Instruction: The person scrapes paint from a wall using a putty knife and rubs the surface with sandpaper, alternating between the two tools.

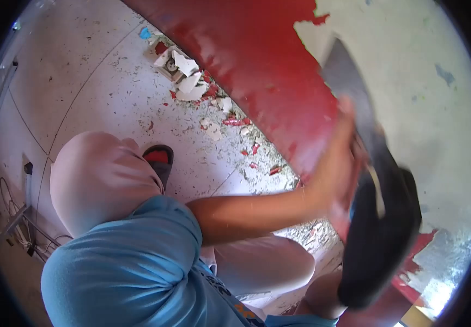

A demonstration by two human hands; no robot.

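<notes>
A broad, dark grey machete-like blade (350, 73) slants up across the wall, its pointed end over the ragged edge of the red paint. My left hand (347, 158), bare and blurred, is pressed against the blade's side, fingers along it and apparently gripping. Lower down, my right hand (380, 240) is in what looks like a black glove, closed around the tool's lower end. The handle and most right fingers are hidden. The red paint layer (251, 60) covers the wall's lower part, with the pale bare wall (420, 82) above it.
Paint flakes and white chips (192, 82) lie along the wall's foot, around a socket-like box (169, 64). A blue scrap (145, 33) is near them. My sandalled foot (159, 158) rests on the speckled tile floor (96, 92). A metal frame with cables (25, 212) stands at left.
</notes>
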